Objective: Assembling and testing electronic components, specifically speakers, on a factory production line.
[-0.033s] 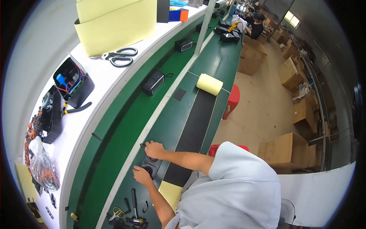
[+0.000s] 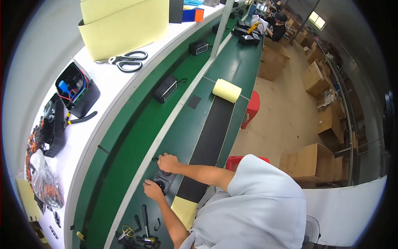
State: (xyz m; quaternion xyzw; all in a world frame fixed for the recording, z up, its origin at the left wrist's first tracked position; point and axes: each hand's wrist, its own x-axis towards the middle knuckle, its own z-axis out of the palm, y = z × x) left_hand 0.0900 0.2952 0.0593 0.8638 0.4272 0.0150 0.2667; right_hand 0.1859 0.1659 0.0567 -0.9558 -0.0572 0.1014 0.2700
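A black portable speaker (image 2: 169, 177) with round cones lies face up on the green workbench, between my two hands. My right hand (image 2: 167, 162) is closed over its far end, and a bit of black strap shows beside the fingers. At the near left edge, my left hand (image 2: 153, 190) has its fingers curled against the speaker; the fingertips are partly hidden. A black strip (image 2: 211, 128) runs along the bench beside my right forearm, with a yellow roll (image 2: 227, 91) at its far end. Yellow sheet (image 2: 184, 209) lies at its near end.
Close by are yellow-handled scissors (image 2: 126, 232), a black-handled tool (image 2: 145, 215) and a small black ring (image 2: 157, 224). Beyond a pale rail, the green belt carries black speakers (image 2: 166, 88). Scissors (image 2: 127, 61) and an opened black housing (image 2: 77, 89) occupy the white shelf. Red stools (image 2: 251, 108) stand right.
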